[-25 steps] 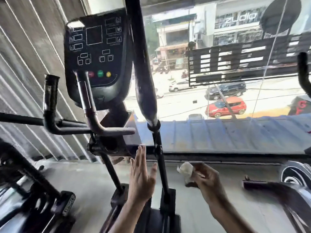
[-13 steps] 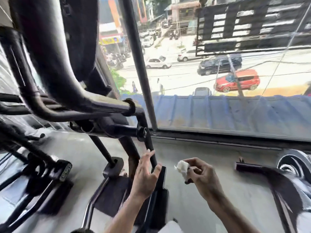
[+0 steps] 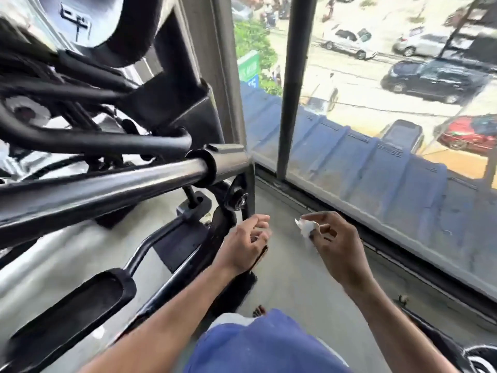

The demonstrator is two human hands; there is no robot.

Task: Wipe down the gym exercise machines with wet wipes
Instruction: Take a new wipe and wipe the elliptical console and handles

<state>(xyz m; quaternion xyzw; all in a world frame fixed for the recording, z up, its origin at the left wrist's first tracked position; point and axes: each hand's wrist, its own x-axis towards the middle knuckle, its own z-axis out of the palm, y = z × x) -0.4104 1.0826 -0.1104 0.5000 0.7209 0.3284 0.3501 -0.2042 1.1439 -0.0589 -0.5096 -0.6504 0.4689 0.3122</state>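
Crouched low beside the exercise machine [image 3: 113, 184], wipe ready for its lower frame.

The right hand [image 3: 338, 249] pinches a crumpled white wipe [image 3: 306, 227] at its fingertips, held just right of the machine's upright post [image 3: 248, 195], probably so a clean fold faces the metal. The left hand [image 3: 246, 244] hangs loosely curled and holding nothing near the post's foot; motion blur hides whether it touches the post. The hands are apart.

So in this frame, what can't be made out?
- Head view: the wipe is mostly covered by the right hand pinching it.
- Whether the left hand touches the machine bar: blurred.
- The machine's top: cut off by the frame edge.
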